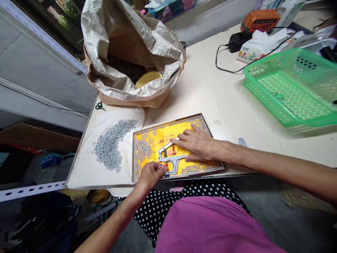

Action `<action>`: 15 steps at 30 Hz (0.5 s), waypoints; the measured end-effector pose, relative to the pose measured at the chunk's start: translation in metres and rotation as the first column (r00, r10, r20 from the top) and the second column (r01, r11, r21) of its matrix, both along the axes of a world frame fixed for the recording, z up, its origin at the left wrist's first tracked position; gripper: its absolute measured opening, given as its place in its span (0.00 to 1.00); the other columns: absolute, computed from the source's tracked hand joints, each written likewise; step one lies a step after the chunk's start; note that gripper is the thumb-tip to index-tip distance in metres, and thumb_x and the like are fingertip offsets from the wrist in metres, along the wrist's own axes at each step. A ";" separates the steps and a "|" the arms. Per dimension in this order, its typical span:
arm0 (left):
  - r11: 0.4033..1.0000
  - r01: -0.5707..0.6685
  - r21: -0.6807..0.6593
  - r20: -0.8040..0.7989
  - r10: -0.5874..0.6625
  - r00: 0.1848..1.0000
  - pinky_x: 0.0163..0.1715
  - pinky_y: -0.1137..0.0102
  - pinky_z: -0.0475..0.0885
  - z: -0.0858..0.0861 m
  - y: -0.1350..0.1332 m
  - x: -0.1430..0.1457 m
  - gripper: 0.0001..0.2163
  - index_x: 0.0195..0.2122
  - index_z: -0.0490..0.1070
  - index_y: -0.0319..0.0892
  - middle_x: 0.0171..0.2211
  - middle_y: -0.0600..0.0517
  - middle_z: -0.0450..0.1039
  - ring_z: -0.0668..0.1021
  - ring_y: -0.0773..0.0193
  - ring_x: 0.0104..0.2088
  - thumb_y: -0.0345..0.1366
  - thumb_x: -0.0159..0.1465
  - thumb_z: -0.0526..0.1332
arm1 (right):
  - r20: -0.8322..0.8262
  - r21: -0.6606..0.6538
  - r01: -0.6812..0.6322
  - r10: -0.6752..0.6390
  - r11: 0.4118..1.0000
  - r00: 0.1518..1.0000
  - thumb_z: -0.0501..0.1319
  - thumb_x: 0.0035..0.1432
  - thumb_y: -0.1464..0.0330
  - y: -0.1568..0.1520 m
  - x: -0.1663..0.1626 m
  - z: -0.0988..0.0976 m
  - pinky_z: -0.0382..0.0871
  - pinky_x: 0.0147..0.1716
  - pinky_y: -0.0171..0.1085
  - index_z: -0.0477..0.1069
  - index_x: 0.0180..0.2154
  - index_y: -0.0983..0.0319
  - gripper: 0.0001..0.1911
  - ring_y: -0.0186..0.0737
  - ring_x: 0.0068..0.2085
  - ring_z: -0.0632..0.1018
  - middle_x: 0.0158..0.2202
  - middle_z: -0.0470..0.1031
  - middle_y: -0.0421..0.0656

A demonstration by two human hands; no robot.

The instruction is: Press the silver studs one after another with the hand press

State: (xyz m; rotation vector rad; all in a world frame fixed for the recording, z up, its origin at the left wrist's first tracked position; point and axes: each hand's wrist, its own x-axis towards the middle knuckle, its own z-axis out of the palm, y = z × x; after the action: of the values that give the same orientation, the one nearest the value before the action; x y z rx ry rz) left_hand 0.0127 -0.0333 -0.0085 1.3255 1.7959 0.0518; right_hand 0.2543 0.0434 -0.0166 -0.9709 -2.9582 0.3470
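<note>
A pair of grey snap-fastener pliers [172,160] lies in a shallow tray [134,154] with a yellow printed bottom, its handles spread apart. My right hand [200,144] spans the two handles, index finger on the upper one and thumb at the lower one. At the jaw end, beside a small red part [165,165], my left hand [151,174] is closed in a pinch. What its fingertips hold, if anything, is hidden. Small silvery metal pins [144,147] lie loose in the tray, mostly at its left side and along the edges.
Left of the tray is a heap of similar metal pins [112,144], with small scissors [100,106] behind it. A large open sack [134,95] holds dark pieces and a yellow bowl [149,78]. A green basket [289,91], a cable and an orange battery [259,21] occupy the right.
</note>
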 end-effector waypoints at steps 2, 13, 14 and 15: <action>0.997 0.046 0.064 -0.064 -0.042 0.997 0.30 0.69 0.67 0.002 -0.005 0.001 0.13 0.26 0.75 0.39 0.24 0.52 0.71 0.73 0.62 0.27 0.43 0.60 0.62 | -0.016 0.010 0.002 -0.002 1.000 1.000 0.68 0.57 0.58 -0.004 0.000 -0.001 0.60 0.55 0.55 0.58 0.66 0.59 0.39 0.55 0.52 0.71 0.54 0.73 0.51; 0.566 0.615 0.549 -0.416 -0.454 0.788 0.51 0.52 0.72 -0.012 0.033 0.042 0.20 0.57 0.64 0.38 0.52 0.40 0.70 0.71 0.49 0.51 0.41 0.67 0.62 | -0.171 0.040 0.056 -0.048 0.998 0.984 0.58 0.67 0.66 -0.008 -0.011 -0.004 0.63 0.46 0.49 0.56 0.65 0.65 0.29 0.51 0.49 0.70 0.54 0.73 0.54; 0.571 0.617 0.541 -0.411 -0.461 0.787 0.51 0.53 0.72 -0.013 0.039 0.042 0.20 0.57 0.64 0.38 0.51 0.41 0.70 0.71 0.50 0.49 0.40 0.67 0.61 | -0.175 0.056 0.066 -0.056 0.996 0.983 0.58 0.67 0.65 -0.007 -0.012 -0.005 0.64 0.46 0.49 0.57 0.64 0.67 0.28 0.51 0.48 0.70 0.52 0.74 0.54; 0.575 0.618 0.536 -0.411 -0.462 0.786 0.51 0.54 0.72 -0.013 0.044 0.042 0.20 0.57 0.63 0.38 0.51 0.41 0.70 0.71 0.51 0.49 0.39 0.67 0.62 | -0.175 0.073 0.080 -0.066 0.994 0.982 0.60 0.66 0.64 -0.005 -0.012 -0.005 0.64 0.46 0.48 0.59 0.62 0.68 0.28 0.52 0.48 0.70 0.51 0.74 0.55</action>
State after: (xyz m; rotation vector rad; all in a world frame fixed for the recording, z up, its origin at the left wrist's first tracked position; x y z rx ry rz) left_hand 0.0544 0.0111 -0.0215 2.4580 1.4987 0.2088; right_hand 0.2421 0.0387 -0.0220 -0.9837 -2.7509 0.2931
